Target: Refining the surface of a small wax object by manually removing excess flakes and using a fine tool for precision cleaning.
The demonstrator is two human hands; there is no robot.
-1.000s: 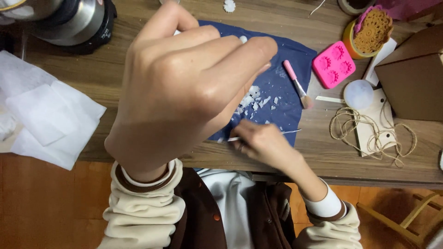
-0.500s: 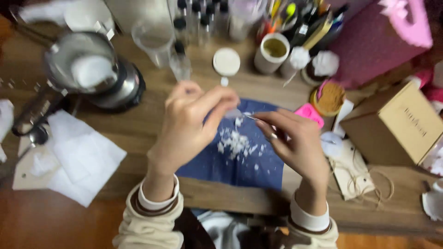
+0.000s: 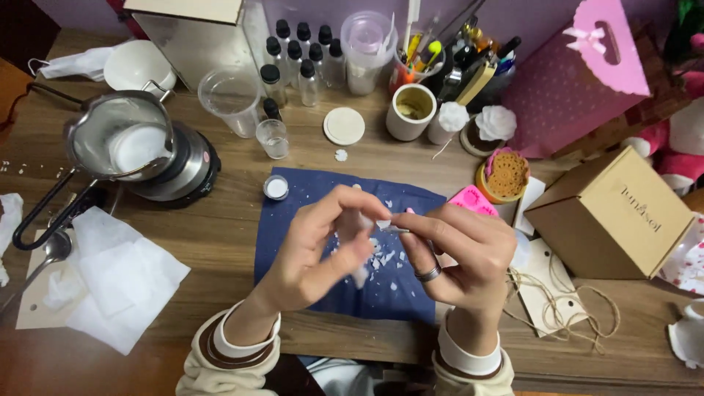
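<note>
Now hands [image 3: 389, 246] lower, closer together

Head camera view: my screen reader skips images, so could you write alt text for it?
Two hands meet over a dark blue cloth strewn with white flakes: the left hand pinches a small white piece, and the right hand holds a thin tool against it. Around them on the wooden table sit a metal pot on a heater, small bottles and a cardboard box.

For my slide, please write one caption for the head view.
Left hand holds a white wax piece; right hand picks with a thin tool.
</note>
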